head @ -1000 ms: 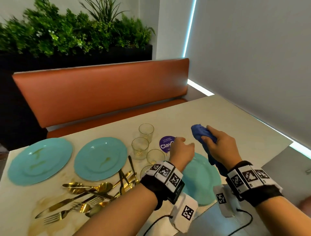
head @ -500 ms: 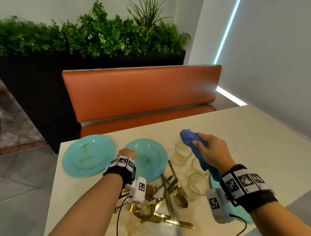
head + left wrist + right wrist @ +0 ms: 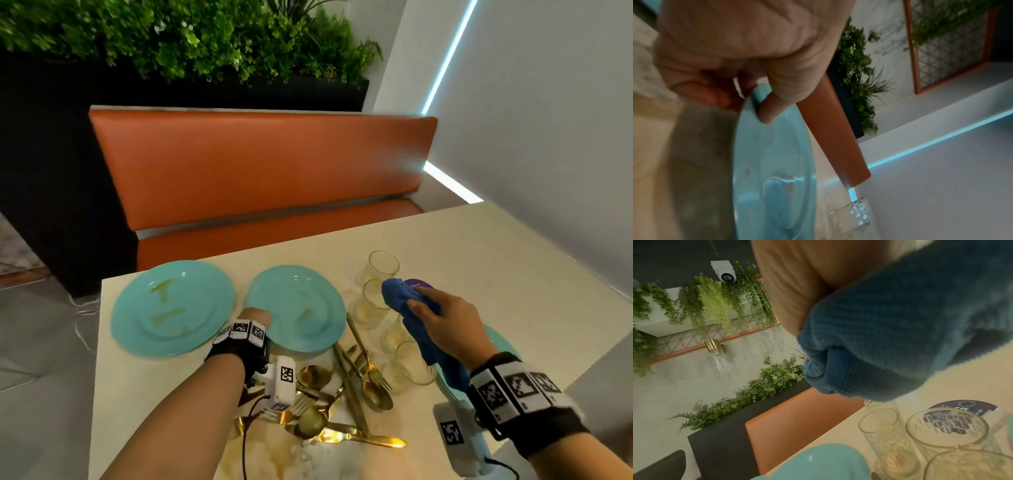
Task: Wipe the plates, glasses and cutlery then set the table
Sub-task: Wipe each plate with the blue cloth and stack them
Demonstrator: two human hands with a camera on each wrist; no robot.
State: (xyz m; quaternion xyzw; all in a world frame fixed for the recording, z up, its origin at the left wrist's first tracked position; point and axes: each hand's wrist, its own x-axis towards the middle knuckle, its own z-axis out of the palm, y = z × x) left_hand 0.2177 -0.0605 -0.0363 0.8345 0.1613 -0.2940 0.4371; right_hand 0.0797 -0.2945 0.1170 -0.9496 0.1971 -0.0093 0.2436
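Cream table (image 3: 479,274) with an orange bench (image 3: 260,171) behind fills the middle, where the left hand (image 3: 255,317) pinches a smeared blue plate (image 3: 301,308) and the right hand (image 3: 445,315) holds a blue cloth (image 3: 397,294).

orange bench (image 3: 260,171) | planter greenery (image 3: 191,37) | white wall (image 3: 548,120) | cyan light strip (image 3: 445,61)

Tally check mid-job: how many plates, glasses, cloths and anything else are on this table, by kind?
Turquoise plates: 3
Glasses: 4
Blue cloth: 1
Purple round label: 1
Gold cutlery: a tangled pile, too overlapped to count
Total: 9, leaving the cutlery out
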